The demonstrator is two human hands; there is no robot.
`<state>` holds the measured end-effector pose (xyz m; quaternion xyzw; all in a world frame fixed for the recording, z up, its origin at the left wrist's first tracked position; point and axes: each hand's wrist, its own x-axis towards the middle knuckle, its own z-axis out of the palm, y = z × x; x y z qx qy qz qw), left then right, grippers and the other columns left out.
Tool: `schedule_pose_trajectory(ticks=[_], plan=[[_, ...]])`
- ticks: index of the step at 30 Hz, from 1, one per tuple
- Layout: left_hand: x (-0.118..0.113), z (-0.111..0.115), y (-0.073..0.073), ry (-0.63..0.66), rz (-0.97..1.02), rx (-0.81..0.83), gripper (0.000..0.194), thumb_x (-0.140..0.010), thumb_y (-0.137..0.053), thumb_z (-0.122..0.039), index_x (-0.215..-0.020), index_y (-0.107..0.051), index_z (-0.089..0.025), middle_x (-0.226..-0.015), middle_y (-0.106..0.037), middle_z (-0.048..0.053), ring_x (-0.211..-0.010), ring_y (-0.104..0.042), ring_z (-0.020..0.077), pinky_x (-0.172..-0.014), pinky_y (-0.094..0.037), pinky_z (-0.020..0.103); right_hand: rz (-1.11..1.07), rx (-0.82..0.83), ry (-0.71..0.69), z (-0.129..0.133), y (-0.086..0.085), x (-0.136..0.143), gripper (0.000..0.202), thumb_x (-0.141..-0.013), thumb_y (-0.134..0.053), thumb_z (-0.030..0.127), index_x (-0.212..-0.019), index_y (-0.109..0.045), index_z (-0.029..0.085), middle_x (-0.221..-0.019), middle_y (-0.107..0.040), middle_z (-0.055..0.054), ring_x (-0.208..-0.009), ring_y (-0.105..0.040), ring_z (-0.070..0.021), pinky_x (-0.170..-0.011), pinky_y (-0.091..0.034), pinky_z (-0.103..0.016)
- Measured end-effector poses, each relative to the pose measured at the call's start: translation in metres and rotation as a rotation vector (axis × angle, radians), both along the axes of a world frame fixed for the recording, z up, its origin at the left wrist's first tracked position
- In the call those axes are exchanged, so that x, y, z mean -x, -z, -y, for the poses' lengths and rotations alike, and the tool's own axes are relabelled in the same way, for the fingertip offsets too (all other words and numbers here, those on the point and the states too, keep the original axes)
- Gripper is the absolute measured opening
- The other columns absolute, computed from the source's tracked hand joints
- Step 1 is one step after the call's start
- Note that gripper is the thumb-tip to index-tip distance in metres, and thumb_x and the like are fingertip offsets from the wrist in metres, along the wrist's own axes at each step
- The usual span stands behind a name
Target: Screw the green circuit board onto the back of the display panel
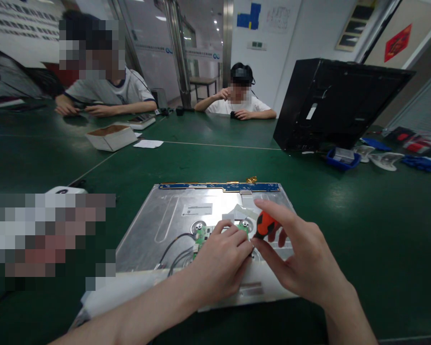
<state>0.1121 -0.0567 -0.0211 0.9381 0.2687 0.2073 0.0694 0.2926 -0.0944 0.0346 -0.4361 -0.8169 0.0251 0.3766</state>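
A metal display panel (pixel 147 230) lies flat on the green table, with a blue circuit strip (pixel 201 187) along its far edge. Near its middle is a green circuit board (pixel 201 234), partly covered by my left hand (pixel 224 256). The fingers of that hand are bent together over the board's right part; whatever they may pinch is hidden. My right hand (pixel 298 249) is wrapped loosely round a red and black screwdriver handle (pixel 266 224), just right of the left fingers. The tool's tip is hidden. Dark cables (pixel 175 239) run from the board's left side.
A large black monitor casing (pixel 337 100) stands at the back right, beside a blue tray (pixel 343 158) and blue gloves (pixel 422 163). An open box (pixel 111 137) and white paper (pixel 148 143) lie at the back left. Two people sit across the table (pixel 208 160). Something pixelated is at left.
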Motion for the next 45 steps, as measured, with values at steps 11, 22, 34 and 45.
schedule_pose_trajectory(ticks=[11, 22, 34, 45], plan=[[0.0003, -0.0005, -0.0014, 0.009, -0.019, 0.004, 0.013, -0.088, -0.053, -0.013, -0.095, -0.063, -0.019, -0.096, -0.068, 0.006, -0.089, -0.062, 0.0239, -0.094, -0.039, 0.045, -0.038, 0.044, -0.030, 0.0007, 0.0017, -0.0002, 0.055, -0.092, -0.054, 0.015, -0.143, -0.035, 0.023, -0.096, -0.066, -0.002, -0.071, -0.061, -0.0134, -0.059, -0.048, -0.025], [0.0004, -0.0002, 0.0014, 0.006, -0.004, -0.025, 0.010, -0.088, -0.052, -0.015, -0.091, -0.062, -0.019, -0.093, -0.068, 0.007, -0.090, -0.062, 0.0240, -0.093, -0.039, 0.044, -0.016, 0.003, -0.019, -0.0009, 0.0018, -0.0008, 0.051, -0.093, -0.055, 0.017, -0.141, -0.038, 0.024, -0.090, -0.063, 0.000, -0.066, -0.057, -0.0118, -0.056, -0.043, -0.024], [-0.0002, 0.0006, -0.0008, -0.005, -0.015, -0.015, 0.009, -0.088, -0.054, -0.014, -0.089, -0.062, -0.018, -0.092, -0.068, 0.006, -0.088, -0.062, 0.0237, -0.094, -0.038, 0.044, -0.035, 0.001, -0.057, -0.0002, 0.0008, -0.0001, 0.056, -0.093, -0.054, 0.014, -0.145, -0.036, 0.023, -0.093, -0.064, 0.000, -0.069, -0.058, -0.0114, -0.058, -0.045, -0.023], [-0.0001, 0.0001, 0.0017, -0.008, -0.008, -0.043, 0.008, -0.087, -0.054, -0.014, -0.085, -0.061, -0.019, -0.088, -0.068, 0.006, -0.086, -0.062, 0.0234, -0.094, -0.038, 0.044, -0.036, -0.005, -0.062, -0.0011, 0.0000, 0.0002, 0.046, -0.096, -0.051, 0.017, -0.141, -0.040, 0.023, -0.093, -0.065, 0.000, -0.070, -0.060, -0.0108, -0.058, -0.045, -0.023]])
